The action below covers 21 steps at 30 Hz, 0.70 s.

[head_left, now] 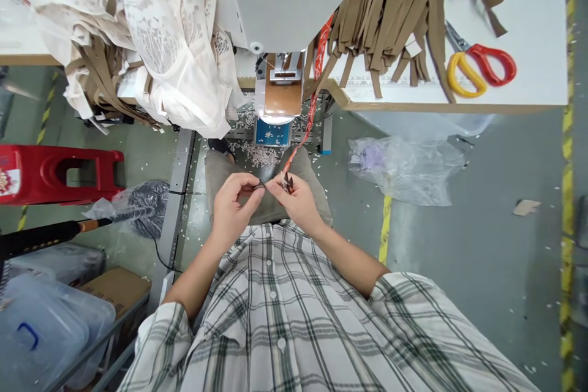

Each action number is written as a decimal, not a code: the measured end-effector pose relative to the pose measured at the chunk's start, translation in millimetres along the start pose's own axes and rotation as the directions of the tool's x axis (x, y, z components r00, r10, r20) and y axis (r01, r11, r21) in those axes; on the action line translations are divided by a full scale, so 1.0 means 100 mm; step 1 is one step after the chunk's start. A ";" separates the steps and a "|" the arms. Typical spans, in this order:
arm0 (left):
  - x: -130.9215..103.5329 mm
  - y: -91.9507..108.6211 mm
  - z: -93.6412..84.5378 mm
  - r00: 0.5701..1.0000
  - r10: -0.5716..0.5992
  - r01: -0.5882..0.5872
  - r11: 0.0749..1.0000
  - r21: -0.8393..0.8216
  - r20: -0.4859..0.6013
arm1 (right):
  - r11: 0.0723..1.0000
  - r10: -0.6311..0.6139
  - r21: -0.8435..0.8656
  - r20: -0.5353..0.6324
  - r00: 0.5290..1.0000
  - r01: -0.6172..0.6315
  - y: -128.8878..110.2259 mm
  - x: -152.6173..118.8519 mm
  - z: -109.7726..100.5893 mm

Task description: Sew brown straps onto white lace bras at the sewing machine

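My left hand (236,205) is above my lap, thumb and forefinger pinched around a tiny dark piece too small to name. Close beside it, my right hand (298,201) is curled around small dark thread snips (287,182), mostly hidden by the fingers. From the right hand a red strip (311,115) runs up to the table by the sewing machine (281,89). White lace bras (179,49) hang over the table edge on the left. Many brown straps (390,18) lie in a bundle on the right.
Scissors (482,64) with red and yellow handles lie near the right table edge. A red plastic stool (98,174) and clear plastic boxes (46,318) stand left. Clear plastic bags (408,165) and scattered scraps lie on the floor. A metal table leg (181,177) rises left of my knees.
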State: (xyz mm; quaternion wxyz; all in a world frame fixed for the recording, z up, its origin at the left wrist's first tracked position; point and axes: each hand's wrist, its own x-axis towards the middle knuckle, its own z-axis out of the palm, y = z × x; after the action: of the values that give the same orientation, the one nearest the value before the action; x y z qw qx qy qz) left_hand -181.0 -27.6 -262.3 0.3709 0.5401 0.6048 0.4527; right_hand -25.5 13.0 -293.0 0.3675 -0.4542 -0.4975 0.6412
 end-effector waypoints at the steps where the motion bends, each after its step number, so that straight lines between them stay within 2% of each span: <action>1: 0.00 0.00 0.00 1.000 0.001 -0.001 1.000 0.001 0.003 | 1.000 0.013 0.011 0.003 1.000 -0.013 -0.01 0.00 0.00; 6: 0.00 0.02 -0.02 1.000 0.024 -0.024 0.997 0.068 0.006 | 0.998 0.041 0.040 0.009 0.999 -0.041 -0.06 0.01 -0.02; 21: 0.03 0.01 -0.03 0.999 0.013 -0.016 0.995 0.095 0.029 | 0.998 0.041 0.039 0.030 0.999 -0.042 0.00 0.04 -0.04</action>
State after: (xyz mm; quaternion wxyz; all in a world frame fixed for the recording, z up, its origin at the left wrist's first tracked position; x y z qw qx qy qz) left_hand -184.0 -25.6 -259.8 0.3500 0.5678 0.6165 0.4184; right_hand -22.7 18.3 -293.9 0.3559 -0.4475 -0.4805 0.6650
